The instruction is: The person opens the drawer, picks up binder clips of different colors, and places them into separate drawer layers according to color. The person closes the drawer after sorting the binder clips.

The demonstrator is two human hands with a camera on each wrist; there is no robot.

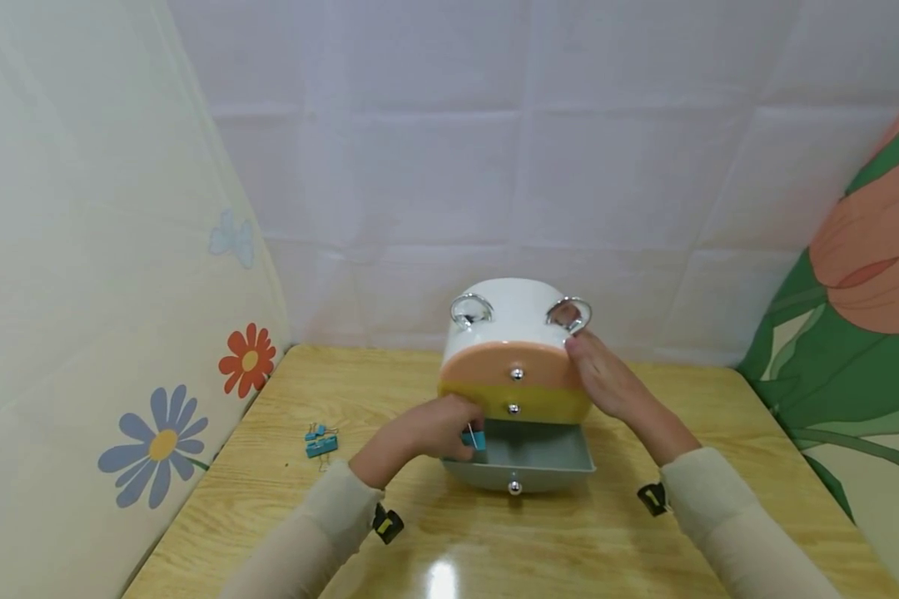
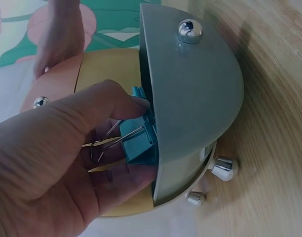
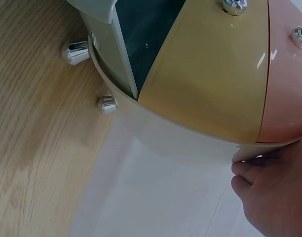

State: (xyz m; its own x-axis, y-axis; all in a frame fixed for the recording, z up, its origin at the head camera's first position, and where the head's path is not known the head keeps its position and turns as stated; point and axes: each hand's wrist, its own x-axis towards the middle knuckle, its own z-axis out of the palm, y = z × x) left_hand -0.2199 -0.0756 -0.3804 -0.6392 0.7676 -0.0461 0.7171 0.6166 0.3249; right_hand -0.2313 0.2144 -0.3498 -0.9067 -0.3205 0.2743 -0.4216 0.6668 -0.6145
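Observation:
My left hand [image 1: 445,426] pinches a blue binder clip [image 2: 140,140] between thumb and fingers, just inside the pulled-out grey bottom drawer [image 1: 539,449]. The clip's wire handles point back toward the palm in the left wrist view. The drawer belongs to a small rounded chest [image 1: 515,309] with a white top and two silver ear-like loops. Against the chest's upper right side rests my right hand [image 1: 607,378]; in the right wrist view its fingertips [image 3: 240,182] touch the outer wall. How much lies in the drawer is partly hidden by the left hand.
Several blue binder clips [image 1: 321,446] lie on the wooden table [image 1: 270,516] to the left. Above the grey drawer, the yellow drawer [image 1: 550,403] and the orange drawer [image 1: 547,359] are closed. Fabric-covered walls stand behind and on both sides.

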